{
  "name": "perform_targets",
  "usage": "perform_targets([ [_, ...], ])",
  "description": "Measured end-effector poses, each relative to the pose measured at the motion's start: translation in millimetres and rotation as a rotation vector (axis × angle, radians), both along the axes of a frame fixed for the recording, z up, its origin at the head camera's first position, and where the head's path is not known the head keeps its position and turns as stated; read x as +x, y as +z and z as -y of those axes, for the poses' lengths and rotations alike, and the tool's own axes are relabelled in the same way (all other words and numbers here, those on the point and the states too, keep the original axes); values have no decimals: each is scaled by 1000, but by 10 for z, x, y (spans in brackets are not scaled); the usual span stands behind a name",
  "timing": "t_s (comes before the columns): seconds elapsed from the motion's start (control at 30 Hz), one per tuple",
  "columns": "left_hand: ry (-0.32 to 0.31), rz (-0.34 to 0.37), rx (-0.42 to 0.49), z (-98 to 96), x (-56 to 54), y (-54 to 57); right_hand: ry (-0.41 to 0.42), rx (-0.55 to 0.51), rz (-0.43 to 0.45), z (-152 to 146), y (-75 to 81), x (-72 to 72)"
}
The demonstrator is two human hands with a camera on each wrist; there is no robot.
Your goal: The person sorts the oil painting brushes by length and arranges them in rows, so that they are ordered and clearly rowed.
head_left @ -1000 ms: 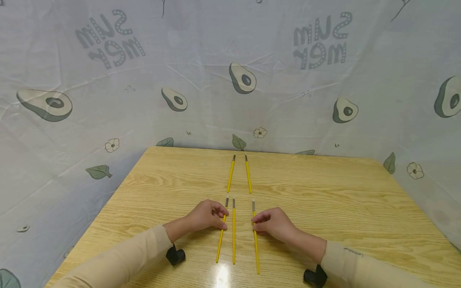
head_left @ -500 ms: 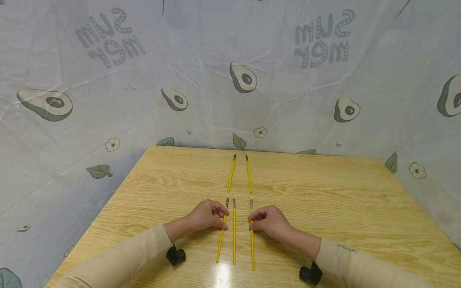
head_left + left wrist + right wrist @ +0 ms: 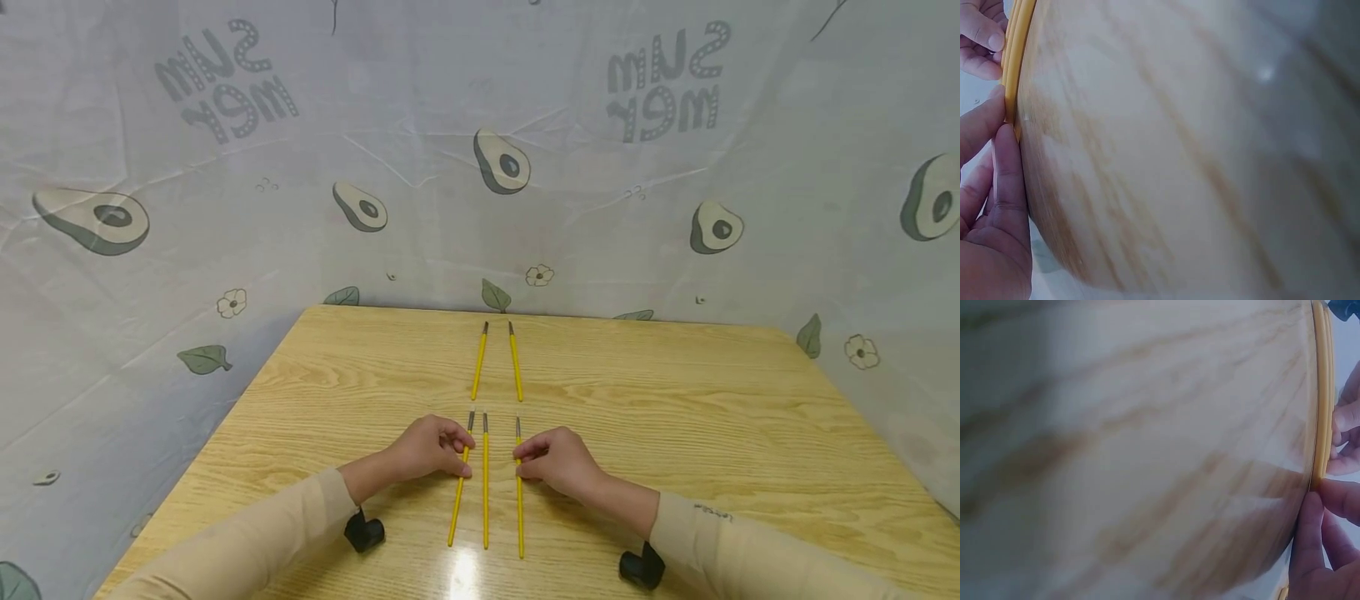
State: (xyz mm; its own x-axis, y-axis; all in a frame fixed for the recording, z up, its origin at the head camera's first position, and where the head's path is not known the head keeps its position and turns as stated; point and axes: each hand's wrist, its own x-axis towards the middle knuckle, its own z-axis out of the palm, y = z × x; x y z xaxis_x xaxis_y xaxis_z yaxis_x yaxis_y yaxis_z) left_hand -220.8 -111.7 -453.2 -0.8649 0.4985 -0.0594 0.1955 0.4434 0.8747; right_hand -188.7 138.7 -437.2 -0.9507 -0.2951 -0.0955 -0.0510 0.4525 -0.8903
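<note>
Three yellow-handled paintbrushes lie side by side near the front of the table, bristles pointing away. My left hand (image 3: 429, 448) pinches the left paintbrush (image 3: 457, 508) between thumb and fingers, a little below its metal ferrule. In the same way my right hand (image 3: 558, 460) pinches the right paintbrush (image 3: 521, 517). Between the hands lies the middle paintbrush (image 3: 486, 492), touched by neither. The left wrist view shows the thumb and finger (image 3: 1007, 150) of the left hand on a yellow handle (image 3: 1017, 56). From the right wrist, the right hand's fingers (image 3: 1310, 531) meet a yellow handle (image 3: 1320, 425).
Farther back, two more paintbrushes, one left (image 3: 479, 362) and one right (image 3: 516, 364), lean toward each other at their bristle ends. The wooden table (image 3: 675, 400) ends at a grey cloth (image 3: 420, 108) printed with avocados. A black wrist camera (image 3: 364, 532) hangs below the left cuff.
My right hand has slid its paintbrush left, closer to the middle one, and turned it nearly straight. The left hand and its paintbrush have stayed in place.
</note>
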Motion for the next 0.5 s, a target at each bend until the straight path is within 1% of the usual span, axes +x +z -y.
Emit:
perform_targets([
  [0.23,-1,12,8,3,16,4,11,13,-16,7,-4,1],
  [0.5,4,-23,5,-1,6,4,1,29,-29,7,4,-12],
])
